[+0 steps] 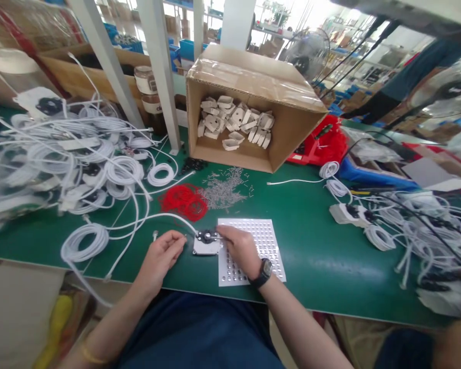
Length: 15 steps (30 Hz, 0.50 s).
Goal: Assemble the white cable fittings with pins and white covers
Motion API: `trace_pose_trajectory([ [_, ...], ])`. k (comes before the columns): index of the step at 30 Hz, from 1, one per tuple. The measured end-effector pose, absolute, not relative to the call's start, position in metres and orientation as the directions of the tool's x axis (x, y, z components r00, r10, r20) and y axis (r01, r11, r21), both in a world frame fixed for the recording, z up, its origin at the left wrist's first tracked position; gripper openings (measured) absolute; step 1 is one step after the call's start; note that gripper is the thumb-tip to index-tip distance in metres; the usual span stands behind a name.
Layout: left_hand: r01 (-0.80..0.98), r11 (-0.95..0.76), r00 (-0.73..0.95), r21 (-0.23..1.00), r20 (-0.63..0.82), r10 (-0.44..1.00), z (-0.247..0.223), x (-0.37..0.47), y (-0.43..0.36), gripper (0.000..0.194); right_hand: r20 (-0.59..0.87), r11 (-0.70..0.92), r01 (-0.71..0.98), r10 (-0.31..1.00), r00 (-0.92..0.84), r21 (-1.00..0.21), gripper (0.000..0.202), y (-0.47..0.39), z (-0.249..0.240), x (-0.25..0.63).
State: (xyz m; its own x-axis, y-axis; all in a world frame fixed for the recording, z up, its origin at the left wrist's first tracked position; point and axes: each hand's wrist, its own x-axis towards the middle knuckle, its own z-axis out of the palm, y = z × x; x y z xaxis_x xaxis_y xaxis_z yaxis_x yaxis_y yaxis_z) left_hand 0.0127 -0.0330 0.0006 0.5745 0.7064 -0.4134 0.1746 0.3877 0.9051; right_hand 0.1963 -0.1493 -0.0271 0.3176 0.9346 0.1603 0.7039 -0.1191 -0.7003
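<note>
A small white housing (206, 248) with a round black part (207, 236) on top lies flat on the bench before me, and a white cable runs from its upper left. My right hand (243, 252) is closed at the housing's right side, its fingertips pinched by the black part. Something thin seems to stick out from them, too small to name. To the left, apart from the housing, my left hand (162, 260) holds its thumb and forefinger together; what is in the pinch, if anything, is hard to see. Under my right hand lies a white sheet (265, 233) with rows of shiny round dots.
Beyond the housing lie loose screws (226, 189) and red rings or loops (183, 201). An open cardboard box (249, 148) with white parts stands behind. Coiled white cables (85, 242) crowd the left; more cabled units (349, 214) lie right, near another person's arm (455, 341).
</note>
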Motion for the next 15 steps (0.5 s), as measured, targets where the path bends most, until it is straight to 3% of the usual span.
trace_pose_trajectory([
  [3,0.201,0.349,0.649,0.915,-0.391,0.652,0.011,0.011,-0.039,0.029,0.185,-0.144,0.631,0.886,0.425,-0.762,0.042,-0.156,-0.010,0.187],
  [6,0.242,0.363,0.763,0.900,-0.408,0.502,0.022,0.013,-0.050,0.029,0.163,-0.096,0.445,0.846,0.508,-0.890,0.031,-0.161,0.018,0.164],
  [9,0.229,0.404,0.815,0.886,-0.402,0.417,0.030,0.019,-0.061,0.027,0.084,-0.046,0.247,0.867,0.491,-0.968,0.011,-0.162,0.037,0.142],
  [12,0.232,0.442,0.807,0.867,-0.425,0.410,0.032,0.022,-0.068,0.026,-0.067,-0.105,0.036,0.829,0.555,-0.994,0.002,-0.161,0.037,0.131],
  [15,0.209,0.566,0.769,0.797,-0.492,0.408,0.030,0.021,-0.066,0.023,-0.207,-0.173,-0.113,0.810,0.548,-0.978,0.006,-0.162,0.026,0.134],
])
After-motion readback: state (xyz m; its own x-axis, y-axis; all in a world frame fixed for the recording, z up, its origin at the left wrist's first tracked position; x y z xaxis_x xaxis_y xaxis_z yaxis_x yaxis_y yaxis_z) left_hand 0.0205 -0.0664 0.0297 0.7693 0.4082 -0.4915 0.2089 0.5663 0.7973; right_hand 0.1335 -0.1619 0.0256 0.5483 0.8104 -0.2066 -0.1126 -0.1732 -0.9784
